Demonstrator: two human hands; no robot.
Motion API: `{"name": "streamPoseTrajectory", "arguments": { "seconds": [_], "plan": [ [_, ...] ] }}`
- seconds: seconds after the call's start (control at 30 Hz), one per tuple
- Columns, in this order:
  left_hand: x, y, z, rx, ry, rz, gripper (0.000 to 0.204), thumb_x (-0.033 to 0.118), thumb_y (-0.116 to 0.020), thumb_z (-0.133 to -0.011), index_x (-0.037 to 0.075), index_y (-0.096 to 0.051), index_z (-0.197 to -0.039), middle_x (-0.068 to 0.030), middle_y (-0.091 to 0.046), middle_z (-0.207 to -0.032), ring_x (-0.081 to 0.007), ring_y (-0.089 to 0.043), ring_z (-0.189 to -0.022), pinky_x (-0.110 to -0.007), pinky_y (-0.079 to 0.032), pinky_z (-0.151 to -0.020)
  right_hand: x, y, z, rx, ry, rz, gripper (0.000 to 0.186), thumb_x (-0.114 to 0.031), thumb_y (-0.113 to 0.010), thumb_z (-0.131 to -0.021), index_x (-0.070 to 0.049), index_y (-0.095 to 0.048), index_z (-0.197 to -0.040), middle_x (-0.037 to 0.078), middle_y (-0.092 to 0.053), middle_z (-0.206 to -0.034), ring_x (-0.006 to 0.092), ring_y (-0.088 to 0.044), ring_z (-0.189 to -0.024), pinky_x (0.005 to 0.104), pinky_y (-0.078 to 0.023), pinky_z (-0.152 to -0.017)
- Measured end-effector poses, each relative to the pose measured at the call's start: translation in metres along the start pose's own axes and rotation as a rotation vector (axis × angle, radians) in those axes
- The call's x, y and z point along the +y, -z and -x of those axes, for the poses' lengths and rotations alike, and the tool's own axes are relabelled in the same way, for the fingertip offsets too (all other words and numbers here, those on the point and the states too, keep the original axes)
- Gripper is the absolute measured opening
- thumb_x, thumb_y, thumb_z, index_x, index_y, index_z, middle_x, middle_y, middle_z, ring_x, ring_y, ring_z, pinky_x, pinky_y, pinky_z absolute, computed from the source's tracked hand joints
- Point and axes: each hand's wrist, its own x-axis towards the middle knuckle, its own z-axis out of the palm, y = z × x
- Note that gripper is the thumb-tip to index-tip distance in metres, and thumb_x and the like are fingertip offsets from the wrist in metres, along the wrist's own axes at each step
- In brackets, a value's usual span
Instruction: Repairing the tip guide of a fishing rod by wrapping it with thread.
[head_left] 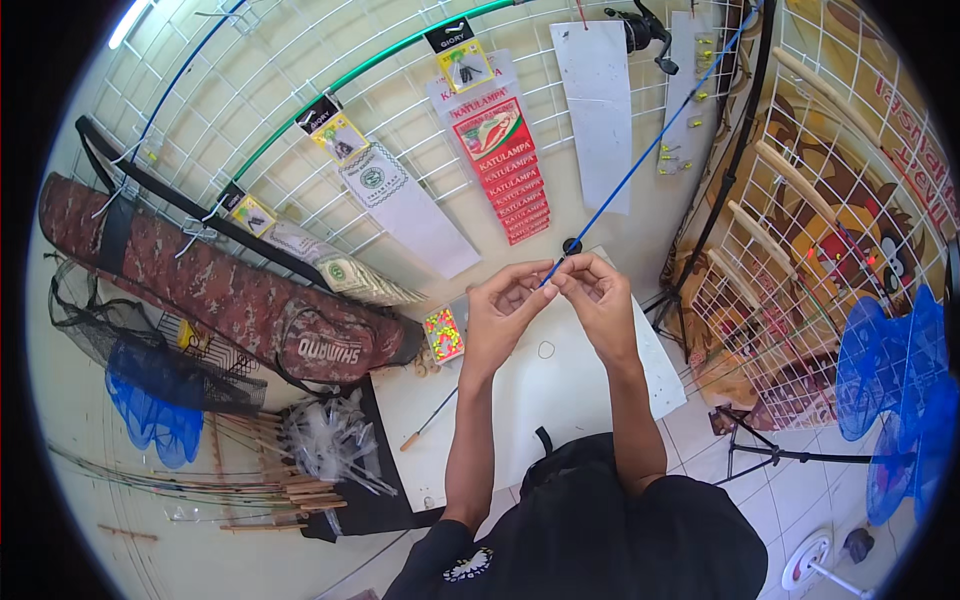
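with the left hand point(500, 305) and right hand point(602, 300) close together over the worktop point(535, 400), both pinching its visible near end, the blue rod point(652, 151) slants away rightward, its length nearer the right hand.

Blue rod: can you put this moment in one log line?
left hand: pinching blue rod | right hand: pinching blue rod | below: white table
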Motion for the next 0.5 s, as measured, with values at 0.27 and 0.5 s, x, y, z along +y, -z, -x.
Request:
{"name": "streamPoseTrajectory", "arguments": {
  "seconds": [0.27,0.5],
  "plan": [
    [0.0,-0.008,-0.005,0.056,0.06,-0.019,0.016,0.009,-0.068,-0.089,-0.003,-0.065,-0.099,0.0007,-0.063,-0.084,-0.0036,-0.056,-0.075,-0.018,-0.043,-0.065,-0.009,0.011,0.0,0.049,-0.024,0.035,0.009,-0.006,-0.067,-0.088,0.001,-0.064,-0.092,0.002,-0.064,-0.086,0.0071,-0.058,-0.081,0.0231,-0.047,-0.076],
    [0.002,-0.006,-0.003,-0.012,0.108,-0.104,0.016,0.013,-0.063,-0.094,-0.002,-0.064,-0.097,0.0022,-0.06,-0.083,-0.0013,-0.05,-0.073,-0.018,-0.038,-0.061,-0.002,0.01,0.001,0.038,-0.048,-0.07,0.012,-0.007,-0.068,-0.087,0.001,-0.065,-0.096,0.003,-0.065,-0.088,0.0073,-0.058,-0.082,0.0229,-0.047,-0.076]
  ]
}}
